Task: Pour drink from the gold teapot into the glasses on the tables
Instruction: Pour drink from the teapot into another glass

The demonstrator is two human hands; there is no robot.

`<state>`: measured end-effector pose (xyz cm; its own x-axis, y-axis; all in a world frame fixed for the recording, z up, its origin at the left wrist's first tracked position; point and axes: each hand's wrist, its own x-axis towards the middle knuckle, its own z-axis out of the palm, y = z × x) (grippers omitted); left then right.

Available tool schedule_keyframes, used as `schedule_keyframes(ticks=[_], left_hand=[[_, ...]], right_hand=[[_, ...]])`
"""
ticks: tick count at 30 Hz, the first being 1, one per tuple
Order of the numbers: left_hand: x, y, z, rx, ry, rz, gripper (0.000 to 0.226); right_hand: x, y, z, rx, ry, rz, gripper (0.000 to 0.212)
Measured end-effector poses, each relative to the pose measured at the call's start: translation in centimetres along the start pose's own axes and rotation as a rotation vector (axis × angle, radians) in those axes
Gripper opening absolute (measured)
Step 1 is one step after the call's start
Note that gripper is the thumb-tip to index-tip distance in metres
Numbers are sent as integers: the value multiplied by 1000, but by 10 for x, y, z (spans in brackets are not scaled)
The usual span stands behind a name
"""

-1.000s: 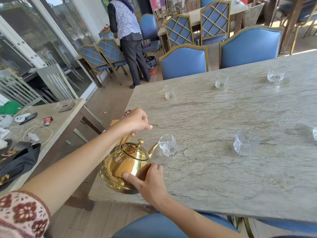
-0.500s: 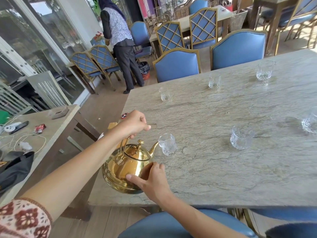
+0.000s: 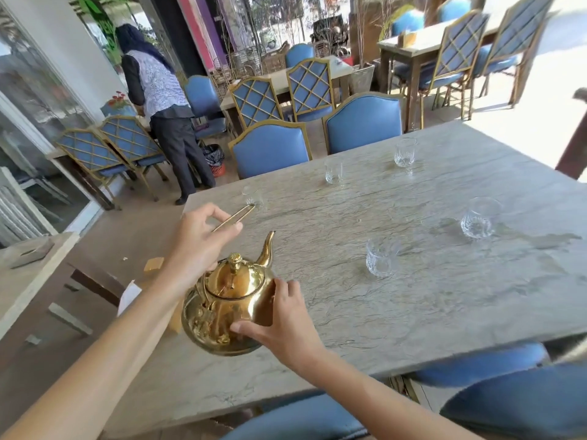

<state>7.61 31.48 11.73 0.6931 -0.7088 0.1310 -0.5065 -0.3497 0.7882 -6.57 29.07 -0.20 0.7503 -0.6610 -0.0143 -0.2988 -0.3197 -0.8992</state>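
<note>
The gold teapot [image 3: 230,304] hangs upright above the near left part of the grey stone table [image 3: 413,296], spout pointing away from me. My left hand [image 3: 200,246] grips its thin gold handle from above. My right hand [image 3: 282,322] presses against the pot's right side and base. A short clear glass [image 3: 379,262] stands to the right of the spout, apart from it. Another glass [image 3: 478,217] stands further right. Three more glasses [image 3: 254,198] [image 3: 333,171] [image 3: 405,152] line the table's far side.
Blue padded chairs [image 3: 270,149] stand along the far edge and blue seats [image 3: 476,363] sit under the near edge. A person [image 3: 162,100] stands at the far left by another table. A wooden table [image 3: 28,274] lies at my left.
The teapot has tipped back from the near glass to upright, its spout lifted clear. My view has swung right, so the glass now stands to the right of the spout.
</note>
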Motion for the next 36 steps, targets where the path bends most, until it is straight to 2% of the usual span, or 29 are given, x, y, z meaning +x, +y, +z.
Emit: schedule_keyframes(ticks=[7, 11, 18, 25, 36], left_hand=[[4, 41, 61, -67, -58, 46, 21], [5, 61, 106, -101, -93, -18, 22], [3, 82, 173, -9, -122, -149, 26], [6, 105, 205, 175, -124, -193, 29], [32, 137, 216, 398, -222, -206, 27]], right_hand=[[-13, 34, -64, -59, 95, 17, 106], [-19, 59, -105, -79, 15, 76, 117], [-24, 103, -148, -49, -121, 178, 116], [-26, 116, -168, 16, -194, 228, 102], [-13, 108, -168, 178, -140, 310, 76]])
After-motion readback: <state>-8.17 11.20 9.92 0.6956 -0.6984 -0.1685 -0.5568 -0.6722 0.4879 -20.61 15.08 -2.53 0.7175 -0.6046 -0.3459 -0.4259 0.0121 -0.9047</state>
